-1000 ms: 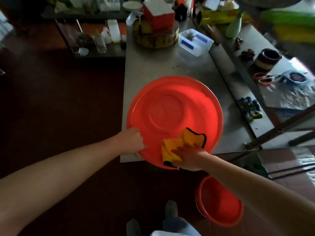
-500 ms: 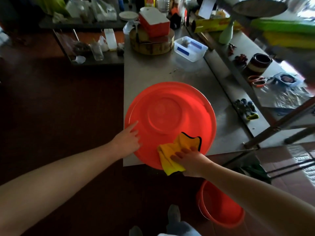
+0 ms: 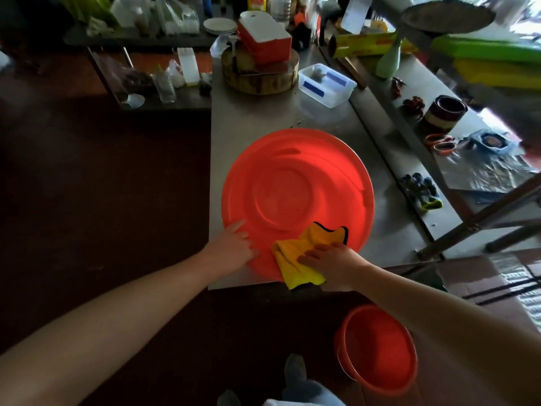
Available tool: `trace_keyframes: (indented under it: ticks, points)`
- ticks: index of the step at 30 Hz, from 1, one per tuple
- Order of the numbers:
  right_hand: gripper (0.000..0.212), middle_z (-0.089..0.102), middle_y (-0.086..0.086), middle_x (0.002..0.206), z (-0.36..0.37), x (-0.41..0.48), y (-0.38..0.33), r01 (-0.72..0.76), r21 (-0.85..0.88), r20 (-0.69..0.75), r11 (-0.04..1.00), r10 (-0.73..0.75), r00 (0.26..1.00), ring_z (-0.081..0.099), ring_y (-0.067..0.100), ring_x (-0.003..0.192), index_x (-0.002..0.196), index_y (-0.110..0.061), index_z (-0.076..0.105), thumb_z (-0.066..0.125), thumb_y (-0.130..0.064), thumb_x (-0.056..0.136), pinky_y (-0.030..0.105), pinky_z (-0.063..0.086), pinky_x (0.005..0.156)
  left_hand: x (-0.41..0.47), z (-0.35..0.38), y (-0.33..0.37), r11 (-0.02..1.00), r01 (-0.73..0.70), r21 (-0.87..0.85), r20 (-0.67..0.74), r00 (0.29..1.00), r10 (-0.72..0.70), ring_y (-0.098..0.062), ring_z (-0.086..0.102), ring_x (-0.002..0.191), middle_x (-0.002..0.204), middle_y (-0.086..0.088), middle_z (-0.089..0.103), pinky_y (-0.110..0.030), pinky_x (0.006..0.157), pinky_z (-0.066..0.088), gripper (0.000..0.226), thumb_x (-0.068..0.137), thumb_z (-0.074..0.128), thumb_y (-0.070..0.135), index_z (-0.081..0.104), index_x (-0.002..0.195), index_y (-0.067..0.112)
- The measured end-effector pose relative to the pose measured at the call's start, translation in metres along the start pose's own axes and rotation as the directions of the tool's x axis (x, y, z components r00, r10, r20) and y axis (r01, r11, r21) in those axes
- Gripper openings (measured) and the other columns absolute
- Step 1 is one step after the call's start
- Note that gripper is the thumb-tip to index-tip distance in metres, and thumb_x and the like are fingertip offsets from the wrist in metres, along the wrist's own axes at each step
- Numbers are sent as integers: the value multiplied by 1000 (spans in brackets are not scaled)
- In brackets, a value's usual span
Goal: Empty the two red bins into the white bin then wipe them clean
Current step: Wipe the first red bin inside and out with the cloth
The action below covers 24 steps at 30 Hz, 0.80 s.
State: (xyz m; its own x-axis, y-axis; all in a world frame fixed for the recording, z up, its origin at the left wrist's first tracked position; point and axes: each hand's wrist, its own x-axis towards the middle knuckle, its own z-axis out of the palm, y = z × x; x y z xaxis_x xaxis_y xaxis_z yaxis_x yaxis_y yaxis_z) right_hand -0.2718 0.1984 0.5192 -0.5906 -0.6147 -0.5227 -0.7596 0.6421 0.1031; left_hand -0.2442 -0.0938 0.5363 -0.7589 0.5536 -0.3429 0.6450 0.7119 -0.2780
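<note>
While the left hand (image 3: 234, 247) rests straight fingers on the large red bin (image 3: 295, 183) on the worktop (image 3: 251, 118), the right hand (image 3: 333, 259) presses a yellow cloth (image 3: 295, 259) flat beside them. Below the right fingers, the second red bin (image 3: 377, 350) looks empty; wiping seems unfinished.

The place is looking like a working kitchen set up for food preparation. A long stainless steel table (image 3: 254, 118) is running down the middle, with a thick round wooden chopping block (image 3: 260, 82) sitting at its far end beside a clear plastic food tub (image 3: 326, 85). Stacked plates (image 3: 220, 25) and bottles (image 3: 257, 0) are crowding the back shelf. A boxed roll of kitchen wrap (image 3: 363, 45) is lying on the side counter, along with what look like dried red chillies (image 3: 413, 102).
</note>
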Motion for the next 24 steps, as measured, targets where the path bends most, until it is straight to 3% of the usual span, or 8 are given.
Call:
trace_keyframes:
  ticks: [6,10,13,15,17,19,21,24]
  points:
    - [86,49,-2,150,-12,3,5,29,79,-78,996,-23,997,49,23,133,156,-30,30,69,-42,81,38,43,104,4,-35,-14,992,46,117,95,994,-57,-24,54,125,122,3,68,-64,121,1,28,97,55,24,66,124,27]
    - [86,47,-3,151,-13,1,10,24,141,-102,990,-10,995,48,22,135,156,-32,30,70,-44,81,37,44,104,16,-32,24,1000,29,5,83,996,-29,-29,54,128,130,-6,65,-59,122,11,56,99,43,58,56,137,18]
    - [87,44,-3,153,-13,1,11,-25,218,-12,976,28,1000,44,22,139,155,-33,30,60,-69,82,40,42,108,22,-25,38,1000,7,23,-24,1000,-7,-31,60,121,128,-9,67,-53,118,22,48,104,42,50,57,132,16]
    - [94,42,0,153,-16,6,10,-133,318,91,939,109,990,39,24,142,152,-32,36,38,-89,77,45,37,112,22,-21,41,999,-3,35,-88,996,6,-33,63,116,125,-11,69,-52,116,27,38,106,39,37,60,127,15]
    - [89,39,4,153,-19,19,7,-203,386,165,900,149,975,33,28,144,149,-30,40,23,-88,83,52,29,115,22,-19,42,999,-11,53,-138,990,19,-33,65,111,119,-11,71,-50,113,32,40,103,32,32,65,118,15]
    - [71,41,6,148,-19,36,3,-216,391,186,895,153,971,33,32,142,144,-30,43,21,-77,94,59,30,111,22,-18,41,997,-38,64,-174,984,48,-31,68,104,112,-9,74,-47,108,39,36,101,40,36,68,111,16]
    - [72,44,4,146,-16,54,-1,-259,444,199,858,188,962,34,33,141,139,-28,45,21,-78,94,62,31,107,24,-15,40,995,-65,82,-187,979,79,-29,69,99,108,-8,74,-43,101,45,36,100,45,42,69,108,16]
    - [70,30,-3,160,-2,85,-3,-271,471,211,839,191,959,21,34,149,150,-36,32,24,-77,94,65,23,110,27,-6,43,994,-91,66,-186,977,102,-32,66,107,115,-13,72,-42,96,50,47,100,45,48,68,115,10]
